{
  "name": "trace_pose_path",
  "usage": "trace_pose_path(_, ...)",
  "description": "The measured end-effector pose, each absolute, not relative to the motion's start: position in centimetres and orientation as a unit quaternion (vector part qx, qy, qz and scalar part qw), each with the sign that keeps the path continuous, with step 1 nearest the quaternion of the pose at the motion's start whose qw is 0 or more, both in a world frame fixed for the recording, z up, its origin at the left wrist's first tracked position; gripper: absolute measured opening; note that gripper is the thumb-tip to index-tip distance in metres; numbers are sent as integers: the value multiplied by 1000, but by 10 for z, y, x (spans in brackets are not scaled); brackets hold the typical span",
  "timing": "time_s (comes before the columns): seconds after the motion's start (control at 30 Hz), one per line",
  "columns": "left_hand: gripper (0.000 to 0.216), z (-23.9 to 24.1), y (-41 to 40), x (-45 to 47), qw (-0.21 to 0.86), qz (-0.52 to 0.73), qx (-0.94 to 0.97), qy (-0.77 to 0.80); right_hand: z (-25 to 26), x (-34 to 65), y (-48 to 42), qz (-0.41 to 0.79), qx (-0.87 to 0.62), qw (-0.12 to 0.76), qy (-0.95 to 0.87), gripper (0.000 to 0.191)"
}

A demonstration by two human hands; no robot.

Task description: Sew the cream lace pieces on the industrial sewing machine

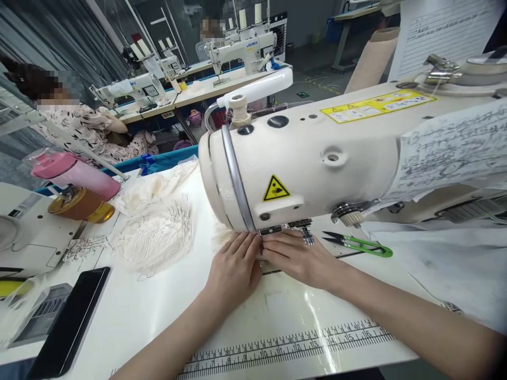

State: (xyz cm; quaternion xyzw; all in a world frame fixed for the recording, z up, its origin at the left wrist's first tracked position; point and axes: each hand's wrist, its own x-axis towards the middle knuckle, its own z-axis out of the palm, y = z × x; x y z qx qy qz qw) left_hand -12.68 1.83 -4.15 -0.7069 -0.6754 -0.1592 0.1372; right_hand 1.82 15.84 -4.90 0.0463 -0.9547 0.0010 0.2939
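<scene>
Both hands meet at the sewing area below the head of a cream sewing machine [309, 153]. My left hand [233, 264] has its fingers bent and close together, pressed onto a piece of cream fabric [220, 238]. From the other side, my right hand [297, 256] lies with its fingers together, its tips near the left thumb and holding the work at the needle area. The machine head hides the needle and most of the fabric. Green-handled thread snips [366, 247] lie just right of my right hand.
A pile of cream ruffled fabric [154, 237] lies left, with a black phone [71, 322], amber cup [83, 205] and pink bottle [75, 171] beyond. White cloth [443, 264] covers the right side. A ruler scale [297, 345] edges the table. A co-worker [79, 124] sits far left.
</scene>
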Motion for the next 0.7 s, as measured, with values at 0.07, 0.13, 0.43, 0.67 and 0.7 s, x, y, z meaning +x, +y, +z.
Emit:
trace_pose_path(0.07,41,-41,19,-126,140,-157,-707,-675,-46,19,160,-20,48,313,-948,21)
trace_pose_path(0.13,40,-39,20,-125,146,-154,-707,-675,-43,19,161,-44,43,327,-943,20)
trace_pose_path(0.43,39,-40,22,-124,163,-136,-707,-675,-41,23,164,-83,7,323,-943,30)
trace_pose_path(0.67,38,-42,22,-125,171,-128,-711,-670,-46,23,171,-75,16,325,-943,22)
trace_pose_path(0.7,38,-42,22,-125,172,-128,-710,-670,-46,23,172,-74,20,327,-942,22)
